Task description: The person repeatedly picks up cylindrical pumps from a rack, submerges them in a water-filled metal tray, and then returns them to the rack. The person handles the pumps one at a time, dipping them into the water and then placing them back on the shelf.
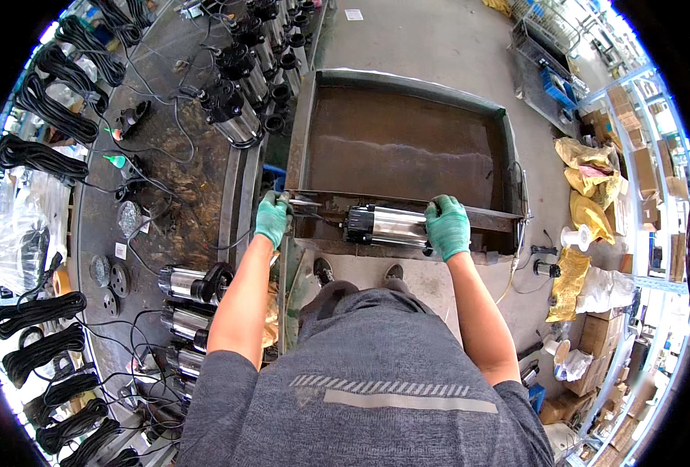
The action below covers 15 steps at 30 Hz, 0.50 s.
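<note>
A submersible pump (395, 226) with a shiny steel body and black end lies sideways across the near side of a metal water tank (409, 80). My right hand (448, 227), in a green glove, is closed around the pump's right end. The green-gloved left hand (273, 218) is at the tank's left edge, fingers closed on a thin, pointed metal piece (306, 204) whose exact kind I cannot make out. Between that hand and the pump runs a dark cable (325, 221). A metal bar (407, 201) spans the tank just beyond the pump. Brownish water (399, 159) lies in the tank.
On the left, a stained workbench (197, 175) carries several upright pumps (232, 117), pumps lying down (189, 284) and coiled black cables (37, 156). Yellow sacks (590, 214) and a white spool (577, 238) lie right, before blue shelving (656, 156). My shoes (324, 269) stand below the tank.
</note>
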Available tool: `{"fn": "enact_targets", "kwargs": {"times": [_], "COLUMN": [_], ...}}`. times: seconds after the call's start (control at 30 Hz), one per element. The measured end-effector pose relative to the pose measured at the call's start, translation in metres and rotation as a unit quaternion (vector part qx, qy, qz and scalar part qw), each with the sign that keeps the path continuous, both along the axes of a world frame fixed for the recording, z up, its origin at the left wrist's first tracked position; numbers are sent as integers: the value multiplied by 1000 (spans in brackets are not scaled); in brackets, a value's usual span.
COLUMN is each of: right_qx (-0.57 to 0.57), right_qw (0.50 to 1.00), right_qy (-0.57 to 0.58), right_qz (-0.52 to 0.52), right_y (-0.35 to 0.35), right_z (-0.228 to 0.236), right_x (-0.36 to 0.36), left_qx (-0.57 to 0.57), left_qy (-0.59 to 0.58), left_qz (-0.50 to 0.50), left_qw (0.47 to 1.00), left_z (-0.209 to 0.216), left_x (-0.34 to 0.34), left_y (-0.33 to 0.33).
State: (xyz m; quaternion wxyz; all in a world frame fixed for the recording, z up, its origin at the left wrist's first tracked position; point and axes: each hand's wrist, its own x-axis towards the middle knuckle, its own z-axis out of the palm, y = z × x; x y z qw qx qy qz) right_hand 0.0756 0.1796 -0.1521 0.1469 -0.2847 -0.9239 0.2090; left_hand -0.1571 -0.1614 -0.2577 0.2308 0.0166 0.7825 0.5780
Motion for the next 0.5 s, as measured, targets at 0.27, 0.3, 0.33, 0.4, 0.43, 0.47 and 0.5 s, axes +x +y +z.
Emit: {"fn": "enact_targets", "kwargs": {"times": [0.27,0.3,0.33,0.4,0.43,0.47,0.5], "right_qx": [2,3,4,5,5,6,7], "right_qw": [1000,1000,1000,1000,1000,1000,1000], "right_qy": [-7,-9,-11,-14,-14,-14,-15], "right_qz": [-5,-5,-7,-12,-15,-17,-18], "right_y": [-1,-2,-1,0,0,0,0], "right_z": [1,1,1,0,-1,-1,0], "right_x": [-2,-2,-1,0,-1,-1,-2], "left_qx": [106,114,122,122,122,122,132], "left_qy": [48,17,-15,-45,-44,-43,-45], "left_qz": [-36,-33,-33,-49,-58,-67,-59], "left_qw": [993,993,992,990,990,989,988], "left_z": [58,53,55,61,55,48,42], "left_x": [56,59,62,64,64,63,63], "left_y": [-7,-8,-4,3,5,7,9]}}
